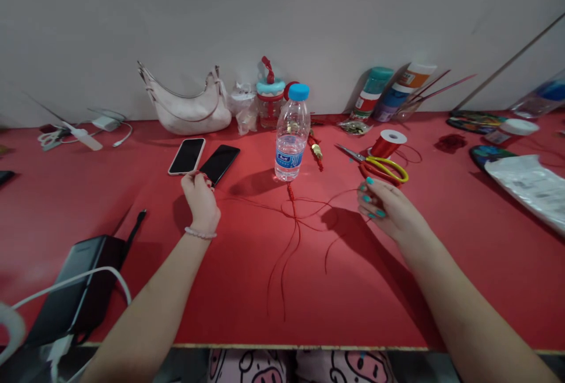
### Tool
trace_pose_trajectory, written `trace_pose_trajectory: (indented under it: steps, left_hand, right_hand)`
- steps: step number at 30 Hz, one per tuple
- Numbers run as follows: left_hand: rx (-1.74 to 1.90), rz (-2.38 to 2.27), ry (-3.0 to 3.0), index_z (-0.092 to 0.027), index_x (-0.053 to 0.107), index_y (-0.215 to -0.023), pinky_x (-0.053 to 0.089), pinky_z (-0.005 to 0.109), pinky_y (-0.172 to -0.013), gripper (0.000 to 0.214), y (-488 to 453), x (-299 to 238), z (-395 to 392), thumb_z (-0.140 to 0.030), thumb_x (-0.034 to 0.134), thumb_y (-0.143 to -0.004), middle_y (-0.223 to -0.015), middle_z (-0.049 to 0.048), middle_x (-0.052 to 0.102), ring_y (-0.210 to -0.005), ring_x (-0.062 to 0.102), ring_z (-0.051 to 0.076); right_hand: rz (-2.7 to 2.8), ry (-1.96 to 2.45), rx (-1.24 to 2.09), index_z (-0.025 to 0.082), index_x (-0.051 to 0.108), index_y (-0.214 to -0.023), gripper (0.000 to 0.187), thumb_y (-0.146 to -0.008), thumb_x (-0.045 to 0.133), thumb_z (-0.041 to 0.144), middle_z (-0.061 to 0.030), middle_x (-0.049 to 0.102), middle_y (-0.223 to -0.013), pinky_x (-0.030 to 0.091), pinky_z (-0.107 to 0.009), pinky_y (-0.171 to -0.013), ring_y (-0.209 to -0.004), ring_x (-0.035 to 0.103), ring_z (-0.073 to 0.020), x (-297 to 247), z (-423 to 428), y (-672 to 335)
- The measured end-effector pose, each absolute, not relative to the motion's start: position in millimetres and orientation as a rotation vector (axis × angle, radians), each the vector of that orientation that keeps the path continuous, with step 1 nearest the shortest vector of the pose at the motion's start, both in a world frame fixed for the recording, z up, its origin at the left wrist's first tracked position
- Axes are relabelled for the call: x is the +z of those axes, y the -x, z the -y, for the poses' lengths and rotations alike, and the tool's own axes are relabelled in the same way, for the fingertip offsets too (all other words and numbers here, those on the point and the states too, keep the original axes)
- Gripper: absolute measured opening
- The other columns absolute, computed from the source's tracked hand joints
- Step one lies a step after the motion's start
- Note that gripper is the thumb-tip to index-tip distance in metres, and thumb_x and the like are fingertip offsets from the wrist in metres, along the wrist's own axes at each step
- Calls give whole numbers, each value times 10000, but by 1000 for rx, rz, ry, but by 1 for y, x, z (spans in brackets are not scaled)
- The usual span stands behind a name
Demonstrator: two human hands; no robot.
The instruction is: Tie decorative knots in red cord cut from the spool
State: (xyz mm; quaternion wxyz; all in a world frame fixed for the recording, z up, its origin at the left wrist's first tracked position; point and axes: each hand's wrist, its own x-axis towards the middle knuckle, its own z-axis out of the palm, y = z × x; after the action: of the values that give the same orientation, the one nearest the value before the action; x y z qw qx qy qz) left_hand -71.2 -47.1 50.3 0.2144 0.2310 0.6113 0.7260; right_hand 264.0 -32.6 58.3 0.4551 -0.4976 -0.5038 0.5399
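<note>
Thin red cords (296,218) spread out from a short braided red knot (290,192) on the table, just in front of a water bottle (290,150) with a blue cap. My right hand (384,203), fingers pinched, holds one cord to the right of the knot. On the left, my left hand (198,195) is closed in a pinch, and cord strands run from it toward the knot. It sits in front of two phones, a white-edged one (188,156) and a black one (220,162). Several loose cord ends trail toward the table's front edge.
Scissors (377,165) with yellow and red handles and a red thread spool (388,143) lie beyond my right hand. A white handbag (189,103) and paint bottles (373,92) line the wall. A black power bank (77,289) with cables is at the left front.
</note>
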Motion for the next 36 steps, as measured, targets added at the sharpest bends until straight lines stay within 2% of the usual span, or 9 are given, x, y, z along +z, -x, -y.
trace_pose_trajectory:
  steps: [3,5,9,12,22,26,29,32,36]
  left_hand:
    - [1980,-1982,-1224,-208,452,-922,405,243,-772,149,69,49,50,-129,455,-796,-918,16,463,-817,483,121]
    - [1653,-1921,-1786,-201,492,-946,390,292,-870,143,61,49,56,-142,464,-818,-973,43,488,-925,489,157]
    - [715,-1515,-2409,-193,550,-994,406,353,-888,152,43,50,66,-238,479,-867,-1031,65,534,-985,501,201]
    - [398,-1535,-2470,-179,571,-967,424,366,-849,154,39,47,68,-270,485,-879,-1016,71,546,-948,508,210]
    - [179,-1932,-2521,-144,564,-899,414,345,-766,185,48,49,63,-181,383,-890,-974,103,542,-917,518,223]
    - [76,-2280,-2389,-91,563,-947,419,372,-718,226,52,52,65,-167,362,-877,-997,151,538,-921,527,271]
    - [62,-2513,-2285,-49,555,-1006,416,422,-736,258,54,54,68,-150,370,-858,-1031,189,533,-954,514,319]
    - [201,-2365,-2367,-85,539,-1086,419,425,-794,274,50,53,69,-176,399,-870,-1148,183,516,-1036,488,312]
    - [326,-1808,-2541,-189,539,-1112,401,390,-894,238,40,47,69,-245,455,-897,-1239,100,501,-1113,460,244]
  right_hand:
    - [1531,1435,947,214,521,-674,247,-778,536,437,27,429,-545,293,-253,-422,-436,352,-98,54,32,-264]
    - [1755,1546,639,205,580,-780,184,-768,538,383,4,502,-600,330,-263,-487,-509,437,-126,49,33,-262]
    - [2006,1707,397,211,621,-982,283,-730,505,266,-2,560,-655,337,-261,-535,-564,491,-148,41,34,-261]
    - [1931,1746,416,196,640,-960,317,-702,457,213,8,536,-607,328,-254,-525,-529,464,-138,40,32,-265]
    - [1579,1776,432,193,655,-798,269,-706,411,257,23,435,-509,321,-282,-528,-485,407,-145,57,30,-272]
    - [1531,1778,415,199,634,-785,251,-713,398,245,-2,503,-578,352,-296,-556,-535,459,-161,52,26,-277]
    - [1684,1743,211,200,633,-829,246,-734,410,241,-64,604,-756,398,-354,-665,-739,543,-230,44,22,-281]
    - [1932,1570,-17,204,624,-942,255,-763,449,246,-118,608,-1017,384,-434,-816,-998,507,-294,37,21,-277]
    - [2329,1307,85,235,597,-1021,237,-810,493,260,-103,583,-1072,390,-425,-828,-1009,488,-276,31,29,-260]
